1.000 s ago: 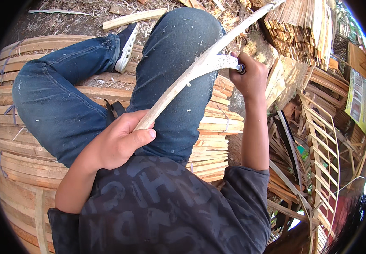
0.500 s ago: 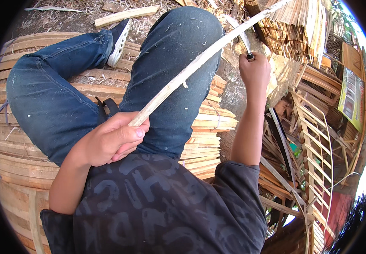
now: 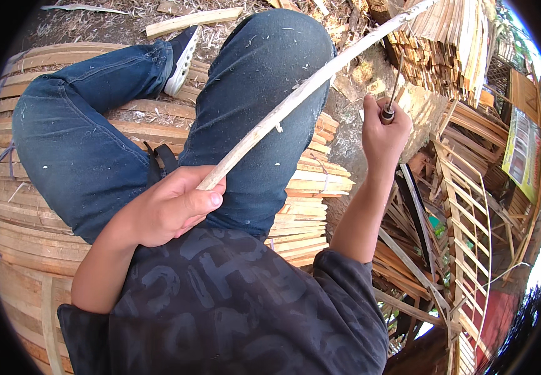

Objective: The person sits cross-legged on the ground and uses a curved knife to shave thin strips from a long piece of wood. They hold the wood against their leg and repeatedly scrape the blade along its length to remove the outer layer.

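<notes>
My left hand (image 3: 180, 206) is closed round the near end of a long pale stripped stick (image 3: 301, 94). The stick slants across my raised knee, up to the far right. In my right hand (image 3: 384, 139) is a knife (image 3: 387, 115), gripped by its dark handle. Its thin blade points away from me and shows nearly edge-on, to the right of the stick and apart from it. A small curl of bark or wood hangs from the stick's underside above my thigh.
Stacked wooden slats (image 3: 33, 215) lie beneath and beside my legs. A bundle of slats (image 3: 448, 37) stands at the far right. Beyond the right arm are a wooden lattice frame (image 3: 470, 231) and piled timber. Shavings and a loose board (image 3: 194, 22) lie on the ground ahead.
My right hand has moved slightly right and nearer to me. The knife has turned from crossing under the stick to pointing away, clear of it. My left hand still holds the stick.
</notes>
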Demonstrator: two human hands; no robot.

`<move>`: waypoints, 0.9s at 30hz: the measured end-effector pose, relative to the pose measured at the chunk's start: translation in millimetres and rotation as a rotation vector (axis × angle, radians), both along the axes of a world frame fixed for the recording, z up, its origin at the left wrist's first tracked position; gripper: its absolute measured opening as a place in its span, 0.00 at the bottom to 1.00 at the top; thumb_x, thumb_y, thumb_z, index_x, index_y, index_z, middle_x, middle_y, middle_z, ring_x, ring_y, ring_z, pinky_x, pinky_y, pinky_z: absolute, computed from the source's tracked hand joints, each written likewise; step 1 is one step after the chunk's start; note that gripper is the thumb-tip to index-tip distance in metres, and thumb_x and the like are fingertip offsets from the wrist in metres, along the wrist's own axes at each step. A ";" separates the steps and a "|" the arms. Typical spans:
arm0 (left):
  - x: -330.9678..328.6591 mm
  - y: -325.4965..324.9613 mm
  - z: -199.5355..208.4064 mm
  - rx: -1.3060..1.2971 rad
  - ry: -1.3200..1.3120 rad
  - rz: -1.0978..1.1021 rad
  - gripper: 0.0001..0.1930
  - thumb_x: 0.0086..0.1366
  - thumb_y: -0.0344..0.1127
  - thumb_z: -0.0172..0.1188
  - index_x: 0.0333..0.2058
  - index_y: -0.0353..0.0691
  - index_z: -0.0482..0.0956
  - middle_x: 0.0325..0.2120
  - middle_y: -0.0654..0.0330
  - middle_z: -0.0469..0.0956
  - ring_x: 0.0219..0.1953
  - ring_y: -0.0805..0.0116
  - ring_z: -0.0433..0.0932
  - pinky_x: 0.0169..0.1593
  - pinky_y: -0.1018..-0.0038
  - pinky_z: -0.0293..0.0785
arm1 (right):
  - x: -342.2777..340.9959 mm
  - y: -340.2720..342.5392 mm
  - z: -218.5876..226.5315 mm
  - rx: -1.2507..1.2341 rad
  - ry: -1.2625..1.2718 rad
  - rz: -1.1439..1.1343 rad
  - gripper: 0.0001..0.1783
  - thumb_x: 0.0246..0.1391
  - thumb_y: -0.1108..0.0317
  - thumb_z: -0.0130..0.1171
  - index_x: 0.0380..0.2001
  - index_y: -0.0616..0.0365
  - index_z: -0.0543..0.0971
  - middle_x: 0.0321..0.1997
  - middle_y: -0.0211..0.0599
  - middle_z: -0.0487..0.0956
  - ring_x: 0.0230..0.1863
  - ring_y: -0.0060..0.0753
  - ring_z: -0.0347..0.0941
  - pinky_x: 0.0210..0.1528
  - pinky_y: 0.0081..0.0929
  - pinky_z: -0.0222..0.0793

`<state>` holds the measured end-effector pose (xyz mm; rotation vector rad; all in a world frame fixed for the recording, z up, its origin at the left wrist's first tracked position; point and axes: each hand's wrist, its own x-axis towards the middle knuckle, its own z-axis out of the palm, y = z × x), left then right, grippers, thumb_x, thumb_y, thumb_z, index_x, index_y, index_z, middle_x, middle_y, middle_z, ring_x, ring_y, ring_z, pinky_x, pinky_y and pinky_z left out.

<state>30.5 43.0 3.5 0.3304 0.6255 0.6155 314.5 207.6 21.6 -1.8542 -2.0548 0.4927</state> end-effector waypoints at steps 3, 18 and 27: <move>4.1 -2.7 -1.6 0.201 0.183 0.055 0.15 0.63 0.46 0.52 0.28 0.42 0.61 0.12 0.72 0.59 0.11 0.85 0.56 0.14 0.85 0.54 | -30.4 16.3 17.7 0.080 -0.301 0.076 0.14 0.50 0.65 0.58 0.18 0.65 0.75 0.10 0.39 0.71 0.12 0.32 0.66 0.21 0.30 0.61; -15.3 -10.4 -8.2 0.141 0.122 0.037 0.14 0.62 0.44 0.52 0.29 0.43 0.60 0.13 0.73 0.58 0.11 0.85 0.55 0.14 0.86 0.54 | -11.3 55.2 34.2 0.135 -0.448 0.025 0.16 0.48 0.64 0.57 0.16 0.64 0.70 0.10 0.37 0.67 0.13 0.32 0.61 0.23 0.33 0.59; -17.4 -6.7 -13.8 -0.059 -0.106 -0.006 0.13 0.62 0.45 0.50 0.29 0.43 0.60 0.11 0.72 0.57 0.10 0.84 0.57 0.12 0.86 0.54 | -24.4 -8.9 21.4 -0.149 0.502 -0.063 0.09 0.54 0.79 0.51 0.34 0.56 0.63 0.18 0.26 0.66 0.13 0.13 0.57 0.13 0.14 0.51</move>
